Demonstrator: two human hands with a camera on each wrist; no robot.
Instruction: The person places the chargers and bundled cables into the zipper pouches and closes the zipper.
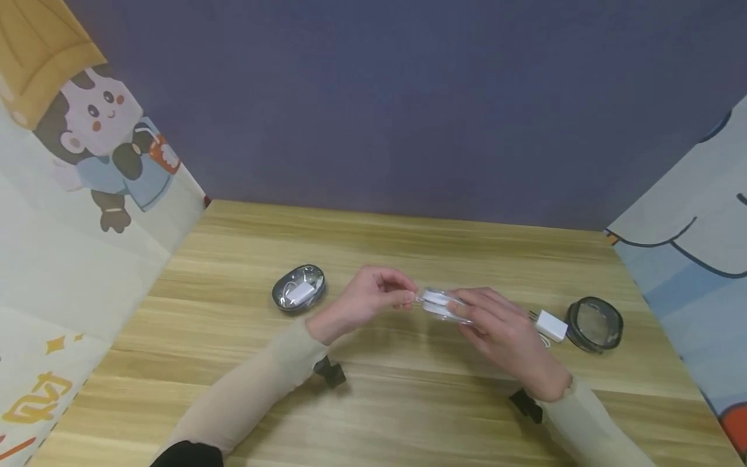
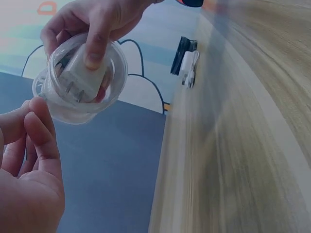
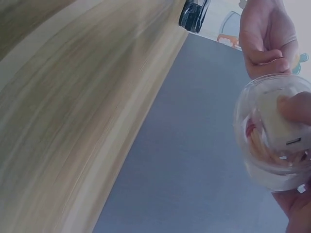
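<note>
A clear plastic case (image 1: 443, 314) is held above the table by my right hand (image 1: 508, 334), its thumb across one face and fingers behind. Within the case, a white charger (image 2: 80, 80) shows two metal prongs in the left wrist view. That thumb lies over the charger; I cannot tell whether plastic is between them. With thumb and fingertips, my left hand (image 1: 370, 295) pinches a small clear piece at the case's left end. What exactly it pinches is mostly covered by the fingertips.
On the left of the wooden table (image 1: 245, 240) sits a dark-rimmed clear case (image 1: 278, 298) with a white charger and cable inside. At the right, a white charger (image 1: 551, 326) with a cable lies beside another dark-rimmed case (image 1: 595, 324). A dark blue panel (image 1: 397, 117) stands behind.
</note>
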